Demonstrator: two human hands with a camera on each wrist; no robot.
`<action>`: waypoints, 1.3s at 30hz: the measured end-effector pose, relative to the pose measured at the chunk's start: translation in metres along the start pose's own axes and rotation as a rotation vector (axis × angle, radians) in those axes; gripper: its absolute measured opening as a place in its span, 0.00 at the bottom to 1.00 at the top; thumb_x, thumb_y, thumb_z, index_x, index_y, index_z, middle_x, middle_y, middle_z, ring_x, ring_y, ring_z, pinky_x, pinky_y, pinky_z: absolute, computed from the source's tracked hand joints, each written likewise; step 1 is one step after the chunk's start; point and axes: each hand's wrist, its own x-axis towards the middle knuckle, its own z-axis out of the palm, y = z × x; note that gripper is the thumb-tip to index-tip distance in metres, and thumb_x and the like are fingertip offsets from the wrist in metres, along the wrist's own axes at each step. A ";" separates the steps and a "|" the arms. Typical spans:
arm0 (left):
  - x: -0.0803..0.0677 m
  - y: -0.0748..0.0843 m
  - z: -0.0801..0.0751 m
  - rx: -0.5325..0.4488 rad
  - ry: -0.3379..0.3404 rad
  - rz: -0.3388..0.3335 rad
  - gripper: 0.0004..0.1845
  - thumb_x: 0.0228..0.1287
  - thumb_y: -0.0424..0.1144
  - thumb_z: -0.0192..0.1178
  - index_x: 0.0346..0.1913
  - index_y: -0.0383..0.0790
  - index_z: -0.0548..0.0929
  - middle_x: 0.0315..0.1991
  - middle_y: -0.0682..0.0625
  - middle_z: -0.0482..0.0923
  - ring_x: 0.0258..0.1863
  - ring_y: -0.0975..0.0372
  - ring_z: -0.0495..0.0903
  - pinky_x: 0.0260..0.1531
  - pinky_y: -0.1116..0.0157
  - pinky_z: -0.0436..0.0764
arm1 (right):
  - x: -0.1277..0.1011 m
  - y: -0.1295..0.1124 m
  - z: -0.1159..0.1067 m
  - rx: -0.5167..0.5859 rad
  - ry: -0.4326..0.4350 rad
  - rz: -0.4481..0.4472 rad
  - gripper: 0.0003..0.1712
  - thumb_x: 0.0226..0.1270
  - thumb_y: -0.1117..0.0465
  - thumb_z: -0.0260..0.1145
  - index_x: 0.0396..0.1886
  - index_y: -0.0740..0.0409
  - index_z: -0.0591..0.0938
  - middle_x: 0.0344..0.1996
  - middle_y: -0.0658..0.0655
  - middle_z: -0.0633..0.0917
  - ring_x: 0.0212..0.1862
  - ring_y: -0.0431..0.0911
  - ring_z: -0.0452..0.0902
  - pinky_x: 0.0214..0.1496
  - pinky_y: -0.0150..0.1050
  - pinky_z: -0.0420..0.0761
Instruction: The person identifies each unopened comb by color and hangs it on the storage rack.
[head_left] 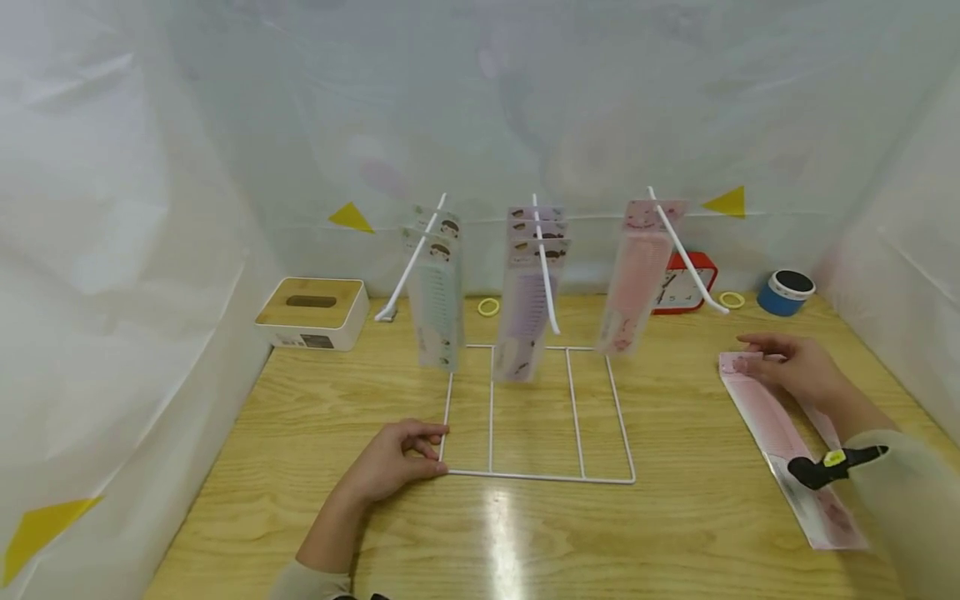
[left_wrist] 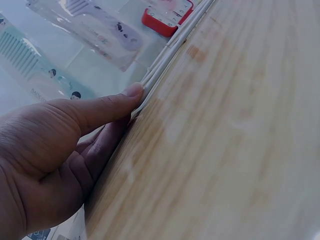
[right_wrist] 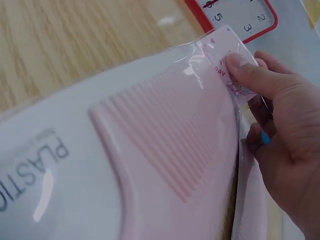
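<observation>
My left hand (head_left: 393, 458) grips the front left corner of a white wire display rack (head_left: 536, 477), with the thumb on the wire. In my right hand (head_left: 798, 371) is a pink comb in a clear packet (head_left: 780, 433), pinched by its printed header card (right_wrist: 227, 60). Part of a second pink packet (right_wrist: 251, 200) shows behind it, under the fingers. From the rack's prongs hang packaged combs: green ones (head_left: 435, 300) on the left, purple ones (head_left: 521, 308) in the middle and a pink one (head_left: 637, 275) on the right.
A tissue box (head_left: 311, 312) stands at the back left. Behind the rack are a red clock (head_left: 686, 283), yellow rings (head_left: 488, 307) and a blue, black-topped cylinder (head_left: 785, 292). White sheeting (head_left: 480, 125) encloses the wooden table (head_left: 420, 542) at the back and sides.
</observation>
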 end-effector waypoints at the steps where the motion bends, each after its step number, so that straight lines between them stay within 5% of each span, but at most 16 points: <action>1: 0.000 0.000 0.000 0.000 0.000 -0.001 0.28 0.56 0.34 0.74 0.59 0.30 0.81 0.51 0.36 0.79 0.40 0.62 0.82 0.41 0.72 0.80 | -0.002 -0.001 0.001 0.042 0.025 0.008 0.37 0.65 0.43 0.70 0.67 0.58 0.75 0.40 0.27 0.79 0.40 0.28 0.72 0.38 0.24 0.75; 7: 0.000 0.001 0.000 -0.007 -0.003 -0.008 0.28 0.56 0.34 0.74 0.60 0.30 0.80 0.51 0.37 0.79 0.41 0.61 0.82 0.41 0.72 0.80 | -0.012 -0.010 0.004 0.291 0.126 0.014 0.32 0.67 0.52 0.71 0.68 0.57 0.75 0.37 0.22 0.80 0.39 0.21 0.77 0.38 0.19 0.78; 17: 0.001 0.000 0.000 -0.005 -0.002 -0.010 0.28 0.56 0.34 0.74 0.60 0.30 0.80 0.51 0.37 0.79 0.40 0.63 0.82 0.41 0.72 0.79 | -0.031 -0.062 -0.008 0.458 0.151 0.013 0.20 0.68 0.56 0.69 0.58 0.39 0.79 0.39 0.26 0.84 0.40 0.23 0.80 0.40 0.21 0.80; 24: 0.001 -0.001 0.001 -0.023 0.003 -0.005 0.28 0.55 0.32 0.74 0.59 0.29 0.81 0.50 0.36 0.79 0.39 0.64 0.82 0.40 0.73 0.80 | -0.051 -0.106 -0.013 0.718 0.179 -0.136 0.20 0.66 0.71 0.68 0.54 0.50 0.84 0.39 0.38 0.88 0.39 0.31 0.83 0.40 0.22 0.81; 28: 0.000 -0.001 0.002 -0.028 0.002 -0.007 0.28 0.54 0.31 0.74 0.59 0.28 0.80 0.50 0.35 0.79 0.40 0.63 0.82 0.40 0.73 0.80 | -0.060 -0.129 -0.010 0.967 0.147 -0.383 0.22 0.63 0.84 0.59 0.53 0.65 0.83 0.40 0.51 0.90 0.40 0.40 0.87 0.41 0.27 0.83; 32: 0.000 -0.001 0.002 -0.025 -0.001 -0.013 0.28 0.55 0.32 0.74 0.59 0.29 0.80 0.51 0.36 0.79 0.41 0.61 0.82 0.40 0.72 0.80 | -0.065 -0.153 -0.007 1.284 -0.034 -0.718 0.23 0.60 0.93 0.48 0.53 0.82 0.77 0.43 0.67 0.88 0.44 0.53 0.88 0.47 0.37 0.85; 36: 0.001 0.000 0.002 -0.015 0.001 -0.014 0.28 0.55 0.33 0.74 0.59 0.30 0.81 0.51 0.36 0.79 0.41 0.61 0.82 0.40 0.72 0.80 | -0.077 -0.181 -0.008 1.424 -0.184 -0.886 0.20 0.60 0.94 0.47 0.51 0.88 0.74 0.44 0.74 0.86 0.47 0.59 0.87 0.52 0.43 0.84; 39: 0.001 0.000 0.001 -0.012 0.002 -0.011 0.28 0.55 0.34 0.74 0.59 0.30 0.81 0.51 0.37 0.79 0.41 0.61 0.82 0.40 0.72 0.80 | -0.090 -0.204 -0.007 1.433 -0.167 -0.955 0.18 0.57 0.94 0.50 0.48 0.91 0.74 0.42 0.76 0.86 0.46 0.60 0.87 0.52 0.44 0.84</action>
